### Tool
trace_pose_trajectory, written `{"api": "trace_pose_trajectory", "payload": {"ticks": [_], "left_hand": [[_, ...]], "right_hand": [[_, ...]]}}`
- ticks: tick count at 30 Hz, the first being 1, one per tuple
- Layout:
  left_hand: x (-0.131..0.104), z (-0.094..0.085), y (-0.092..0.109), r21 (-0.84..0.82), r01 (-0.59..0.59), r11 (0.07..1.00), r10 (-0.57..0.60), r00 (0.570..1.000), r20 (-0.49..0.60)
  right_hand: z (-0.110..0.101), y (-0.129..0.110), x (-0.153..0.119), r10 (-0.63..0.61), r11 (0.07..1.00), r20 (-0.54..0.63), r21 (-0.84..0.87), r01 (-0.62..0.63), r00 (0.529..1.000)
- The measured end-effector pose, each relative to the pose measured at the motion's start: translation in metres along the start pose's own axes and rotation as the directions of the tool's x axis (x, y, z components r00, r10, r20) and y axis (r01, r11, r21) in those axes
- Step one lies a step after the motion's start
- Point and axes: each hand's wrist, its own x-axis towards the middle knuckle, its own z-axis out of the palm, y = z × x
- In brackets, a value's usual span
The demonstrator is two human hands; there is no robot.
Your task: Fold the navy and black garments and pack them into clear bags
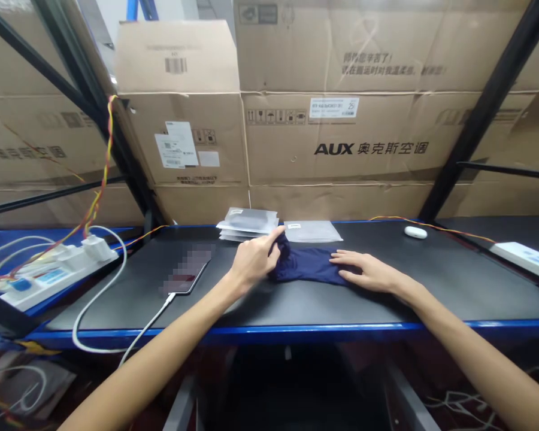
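Observation:
A piece of dark navy cloth [312,264] lies bunched and partly flattened on the black tabletop, its exact kind not clear. My left hand [254,257] grips its left end, which is lifted and gathered, with the index finger pointing forward. On the cloth's right end, my right hand [363,269] rests with fingers spread. Just behind the cloth is a flat translucent packet [314,231] with a small white label. A stack of similar packets [247,222] sits behind my left hand.
A phone [191,276] on a white charging cable lies at left. Power strips [56,272] stand at the left edge and at right [527,258]. A small white case [415,232] is at back right. Large cardboard boxes [291,167] and black shelf posts [449,126] close off the back.

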Motion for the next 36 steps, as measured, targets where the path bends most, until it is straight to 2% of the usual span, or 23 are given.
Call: {"api": "trace_pose_trajectory", "payload": {"ticks": [4, 8, 13, 16, 20, 23, 25, 28, 32, 36], "left_hand": [[-0.004, -0.008, -0.017, 0.12, 0.1, 0.988, -0.105, 0.994, 0.035], [-0.012, -0.008, -0.038, 0.223, 0.191, 0.956, -0.216, 0.972, 0.094], [-0.022, -0.006, -0.052, 0.295, 0.151, 0.944, -0.227, 0.943, 0.243], [-0.022, -0.008, -0.05, 0.328, 0.144, 0.934, -0.227, 0.946, 0.231], [-0.018, -0.013, -0.04, 0.351, 0.205, 0.914, -0.256, 0.961, 0.107], [-0.013, -0.014, -0.038, 0.234, 0.151, 0.96, -0.176, 0.981, 0.087], [-0.009, -0.011, -0.04, 0.079, 0.028, 0.996, -0.038, 0.991, 0.13], [-0.005, -0.003, -0.047, -0.093, -0.115, 0.989, 0.131, 0.972, 0.197], [-0.005, 0.009, -0.058, -0.124, -0.119, 0.985, 0.152, 0.942, 0.299], [-0.007, 0.012, -0.063, -0.14, -0.116, 0.983, 0.149, 0.955, 0.256]], "right_hand": [[-0.001, 0.001, -0.002, 0.004, 1.0, -0.013, -0.007, -0.004, 1.0], [-0.003, -0.001, -0.002, 0.004, 0.999, 0.004, -0.053, -0.004, 1.0], [-0.004, -0.002, -0.002, 0.009, 0.998, 0.004, -0.058, -0.008, 1.0], [-0.004, -0.002, -0.002, 0.01, 0.999, -0.005, -0.038, -0.01, 1.0], [-0.004, 0.0, -0.003, 0.007, 1.0, -0.011, -0.022, -0.007, 1.0], [-0.003, 0.001, -0.003, 0.015, 1.0, -0.021, -0.018, -0.015, 1.0], [-0.002, 0.001, -0.002, 0.03, 0.999, -0.036, -0.02, -0.031, 0.999], [-0.002, 0.002, -0.001, 0.032, 0.999, -0.049, -0.03, -0.034, 0.998], [-0.001, 0.001, 0.0, 0.007, 1.0, -0.066, -0.028, -0.009, 0.998], [-0.003, -0.003, 0.001, 0.002, 1.0, -0.09, -0.006, -0.002, 0.996]]}}
